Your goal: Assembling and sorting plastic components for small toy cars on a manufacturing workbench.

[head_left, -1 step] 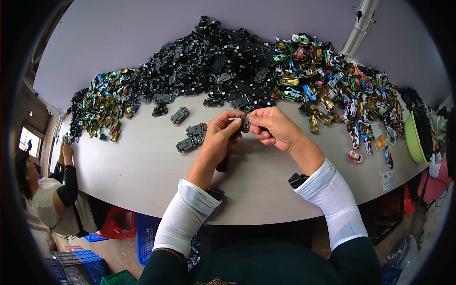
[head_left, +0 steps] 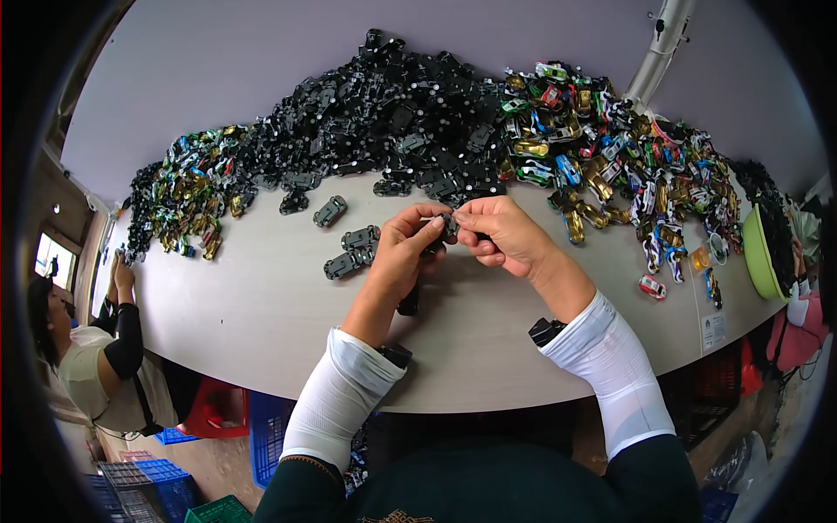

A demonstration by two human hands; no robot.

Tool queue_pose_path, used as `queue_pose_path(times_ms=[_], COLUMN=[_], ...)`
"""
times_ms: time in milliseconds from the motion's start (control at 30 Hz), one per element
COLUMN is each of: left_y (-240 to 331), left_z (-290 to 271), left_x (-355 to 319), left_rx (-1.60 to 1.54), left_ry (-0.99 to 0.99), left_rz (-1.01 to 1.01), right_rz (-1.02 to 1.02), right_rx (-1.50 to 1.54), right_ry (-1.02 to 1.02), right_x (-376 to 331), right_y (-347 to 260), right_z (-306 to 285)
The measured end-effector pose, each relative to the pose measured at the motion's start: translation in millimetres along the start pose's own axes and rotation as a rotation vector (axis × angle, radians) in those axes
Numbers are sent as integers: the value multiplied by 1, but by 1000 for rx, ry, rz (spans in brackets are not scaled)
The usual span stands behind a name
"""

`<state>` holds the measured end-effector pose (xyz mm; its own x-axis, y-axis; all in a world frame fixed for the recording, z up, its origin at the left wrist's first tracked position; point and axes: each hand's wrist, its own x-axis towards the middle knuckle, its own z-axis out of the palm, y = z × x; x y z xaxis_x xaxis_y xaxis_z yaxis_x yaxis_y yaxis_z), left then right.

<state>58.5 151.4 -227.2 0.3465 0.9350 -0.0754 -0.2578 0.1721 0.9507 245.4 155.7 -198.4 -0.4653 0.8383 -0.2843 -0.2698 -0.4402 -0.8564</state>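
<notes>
Fingertips [head_left: 433,225] of both hands pinch one small black chassis [head_left: 450,227] between them, the left hand [head_left: 403,253] gripping from below, the right hand [head_left: 499,234] closing on it from above, likely to steady it for fitting. It is held just above the table [head_left: 261,305], near the black pile [head_left: 392,113]; three loose chassis [head_left: 353,248] lie left of it.

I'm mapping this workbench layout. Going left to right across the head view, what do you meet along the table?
Seated person → mixed pile of coloured toy cars → big heap of black chassis parts → left hand → right hand → pile of coloured toy cars → green bowl.
</notes>
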Motion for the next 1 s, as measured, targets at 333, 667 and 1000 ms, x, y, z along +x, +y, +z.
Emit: queue_pose_path(times_ms=[333,667,1000], left_y=[-6,0,-5], left_z=[-1,7,6], left_x=[0,-4,-1], left_rx=[-32,23,133], left_ry=[32,66,122], left_rz=[32,75,88], right_rz=[-105,-66,-155], right_rx=[-195,-29,-268], right_ry=[102,43,143], right_x=[0,-4,3], right_y=[8,1,15], right_z=[9,11,10])
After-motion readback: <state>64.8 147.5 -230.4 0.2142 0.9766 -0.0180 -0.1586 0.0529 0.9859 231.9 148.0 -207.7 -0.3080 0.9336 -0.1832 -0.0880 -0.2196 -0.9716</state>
